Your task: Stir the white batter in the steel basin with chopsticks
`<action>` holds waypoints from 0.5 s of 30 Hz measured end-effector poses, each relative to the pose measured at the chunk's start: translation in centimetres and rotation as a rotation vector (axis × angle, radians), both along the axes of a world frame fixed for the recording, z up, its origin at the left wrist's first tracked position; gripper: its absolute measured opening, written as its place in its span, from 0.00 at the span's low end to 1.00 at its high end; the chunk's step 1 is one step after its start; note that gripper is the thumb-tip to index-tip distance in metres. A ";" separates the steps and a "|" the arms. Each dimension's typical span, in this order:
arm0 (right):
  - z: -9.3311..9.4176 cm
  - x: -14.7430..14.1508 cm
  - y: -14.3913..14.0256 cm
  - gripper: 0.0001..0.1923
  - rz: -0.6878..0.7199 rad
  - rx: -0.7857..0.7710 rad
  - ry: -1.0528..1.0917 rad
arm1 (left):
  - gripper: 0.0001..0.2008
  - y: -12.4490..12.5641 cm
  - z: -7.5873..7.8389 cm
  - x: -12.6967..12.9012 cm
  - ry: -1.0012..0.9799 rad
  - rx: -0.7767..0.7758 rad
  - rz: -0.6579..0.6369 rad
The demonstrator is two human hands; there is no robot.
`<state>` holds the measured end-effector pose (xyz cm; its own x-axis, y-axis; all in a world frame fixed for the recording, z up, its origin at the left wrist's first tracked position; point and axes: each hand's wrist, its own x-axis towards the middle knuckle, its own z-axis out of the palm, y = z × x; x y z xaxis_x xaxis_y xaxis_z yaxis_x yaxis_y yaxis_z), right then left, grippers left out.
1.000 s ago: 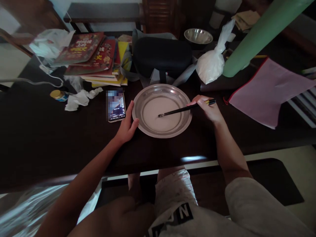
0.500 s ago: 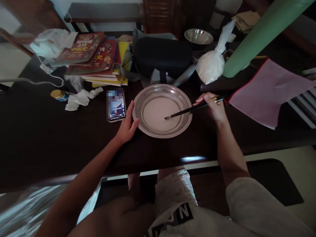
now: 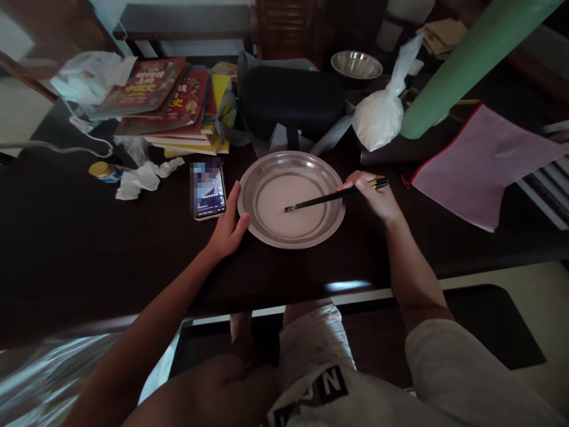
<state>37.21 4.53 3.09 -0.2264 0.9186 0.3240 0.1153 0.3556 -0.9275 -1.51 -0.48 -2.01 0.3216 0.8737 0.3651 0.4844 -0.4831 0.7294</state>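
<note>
A shallow steel bowl (image 3: 267,232) with pale white liquid in it stands on the dark table (image 3: 111,255) in front of me. My left hand (image 3: 229,225) grips the bowl's left rim, thumb on the edge. My right hand (image 3: 373,193) holds a pair of dark chopsticks (image 3: 326,199) at the bowl's right side. The chopsticks slant down to the left, and their tips rest in the liquid near the bowl's middle.
A lit phone (image 3: 208,190) lies just left of the bowl. Behind are stacked books (image 3: 169,101), a black case (image 3: 291,101), a white plastic bag (image 3: 382,115), a second steel bowl (image 3: 356,64), crumpled tissue (image 3: 144,178), a small jar (image 3: 103,171), a green roll (image 3: 466,59), a pink pouch (image 3: 480,160).
The chopstick tips swung right in the liquid, then back left toward the bowl's middle, and my right hand moved with them. My left hand stayed on the rim.
</note>
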 end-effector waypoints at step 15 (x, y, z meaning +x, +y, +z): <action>0.2 0.0 -0.1 0.17 -0.107 -0.015 0.035 | 0.38 0.1 -0.1 0.1 -0.023 0.015 -0.007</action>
<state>37.21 4.47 3.32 -0.1159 0.9416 0.3162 0.1191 0.3292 -0.9367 -1.46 -0.43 -2.13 0.3189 0.8657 0.3859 0.4642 -0.4976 0.7327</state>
